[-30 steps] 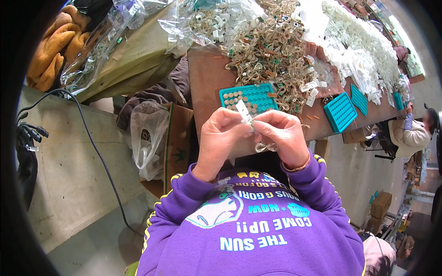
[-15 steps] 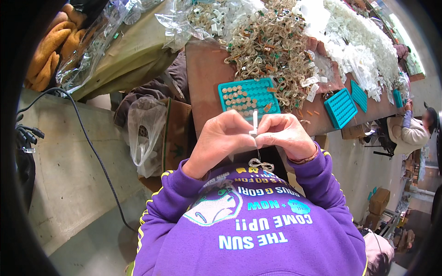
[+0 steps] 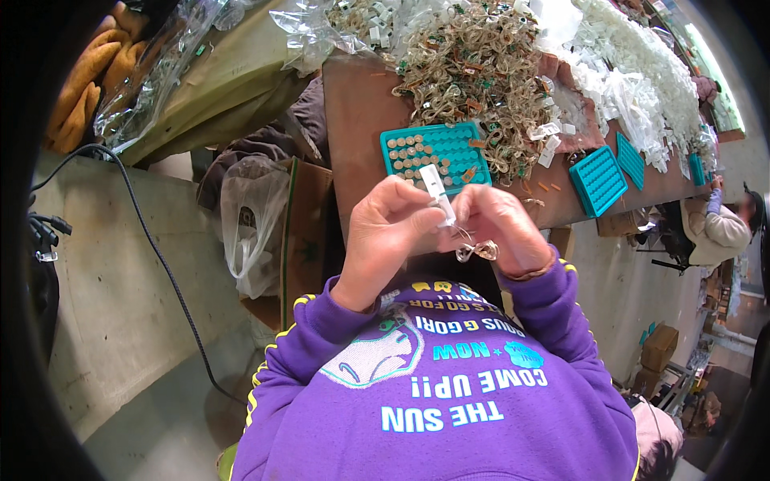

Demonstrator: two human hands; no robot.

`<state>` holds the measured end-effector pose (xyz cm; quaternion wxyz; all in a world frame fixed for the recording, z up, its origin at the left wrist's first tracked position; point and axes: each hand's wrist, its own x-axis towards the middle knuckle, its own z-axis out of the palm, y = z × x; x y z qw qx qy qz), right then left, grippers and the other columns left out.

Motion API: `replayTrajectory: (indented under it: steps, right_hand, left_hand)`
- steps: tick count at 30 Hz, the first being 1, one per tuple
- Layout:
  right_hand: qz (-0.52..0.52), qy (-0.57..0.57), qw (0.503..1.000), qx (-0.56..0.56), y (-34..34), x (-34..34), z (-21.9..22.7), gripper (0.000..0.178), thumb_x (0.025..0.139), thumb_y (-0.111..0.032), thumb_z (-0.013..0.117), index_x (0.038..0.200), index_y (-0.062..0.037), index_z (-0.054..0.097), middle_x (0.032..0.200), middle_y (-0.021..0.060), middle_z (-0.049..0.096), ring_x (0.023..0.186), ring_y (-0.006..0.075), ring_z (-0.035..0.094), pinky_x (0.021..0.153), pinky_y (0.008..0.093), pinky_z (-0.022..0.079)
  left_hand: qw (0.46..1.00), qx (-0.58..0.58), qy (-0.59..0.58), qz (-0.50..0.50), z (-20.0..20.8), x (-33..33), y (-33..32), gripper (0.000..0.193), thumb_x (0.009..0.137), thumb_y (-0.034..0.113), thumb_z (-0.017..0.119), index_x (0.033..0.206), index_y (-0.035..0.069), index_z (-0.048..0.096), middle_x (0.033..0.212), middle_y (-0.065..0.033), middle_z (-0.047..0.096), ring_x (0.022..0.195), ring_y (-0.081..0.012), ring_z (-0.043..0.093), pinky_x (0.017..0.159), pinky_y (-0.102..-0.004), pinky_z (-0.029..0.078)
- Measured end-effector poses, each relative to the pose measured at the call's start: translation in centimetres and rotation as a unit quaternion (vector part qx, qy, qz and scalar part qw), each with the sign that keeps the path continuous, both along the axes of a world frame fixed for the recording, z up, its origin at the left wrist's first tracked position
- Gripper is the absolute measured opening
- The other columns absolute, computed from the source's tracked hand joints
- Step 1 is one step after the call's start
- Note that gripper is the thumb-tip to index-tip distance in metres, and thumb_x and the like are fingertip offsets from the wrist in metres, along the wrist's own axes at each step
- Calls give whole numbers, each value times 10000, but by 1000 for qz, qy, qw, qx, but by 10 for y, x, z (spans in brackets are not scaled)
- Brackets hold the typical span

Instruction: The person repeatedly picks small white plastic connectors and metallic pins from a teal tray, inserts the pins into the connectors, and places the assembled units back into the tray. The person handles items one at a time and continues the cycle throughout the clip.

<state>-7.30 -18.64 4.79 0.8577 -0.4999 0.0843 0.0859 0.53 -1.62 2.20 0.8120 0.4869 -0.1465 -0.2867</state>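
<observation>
Between thumb and fingers, my left hand grips a slim white plastic casing, which tilts up and to the left with small openings on its face. From the casing's lower end runs a thin cable, ending in a small coiled bundle in front of my right palm. My right hand is beside the casing's lower end, its fingers bent and blurred; whether they pinch the cable is unclear. Just beyond my hands lies a teal tray with rows of pockets, some holding small round beige pieces.
A large heap of coiled cables covers the table behind the tray. White plastic parts pile up farther right, near another teal tray. At left stands a cardboard box with a clear bag. Another person sits far right.
The white casing has tipped from upright toward the left and shows its face. My right hand has shifted slightly off it, and the coiled cable has swung right and up.
</observation>
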Motion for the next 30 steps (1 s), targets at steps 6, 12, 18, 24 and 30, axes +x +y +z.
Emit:
replayTrajectory:
  steps: [6,12,18,24,30]
  right_hand:
    - [-10,32,983,-182,4,-7,8,152,873,-96,693,943,11,610,891,2,611,808,38,544,722,204,465]
    - [-139,-41,946,-291,25,-6,-3,123,859,-46,695,880,4,584,802,0,623,754,41,577,664,199,476]
    - [-174,-28,961,-211,35,-4,-3,141,874,-54,688,858,-8,555,803,23,634,753,71,631,659,203,518]
    - [-182,-16,972,-151,36,-6,-7,140,885,-46,670,881,-11,535,821,29,623,755,79,631,649,208,524]
    - [-198,-31,971,-131,42,-6,-9,144,890,-49,666,884,-15,526,824,42,626,757,92,633,668,214,530]
  left_hand:
    - [992,56,-105,49,-4,-1,-3,141,835,-26,694,913,23,588,872,-33,670,821,-76,624,745,-221,503]
    - [999,-1,38,4,-2,0,-4,142,880,57,684,909,27,548,836,-65,663,764,-96,632,711,-238,516]
    - [989,-23,144,-20,-3,-2,-5,130,933,122,631,930,26,543,854,-78,649,765,-137,645,694,-272,534]
    - [985,-25,169,-32,-3,-6,-4,133,952,132,608,948,24,531,874,-95,643,791,-164,655,697,-294,540]
    - [991,-50,125,-9,-3,-11,-6,132,950,119,609,924,39,508,834,-88,643,725,-141,626,675,-283,528]
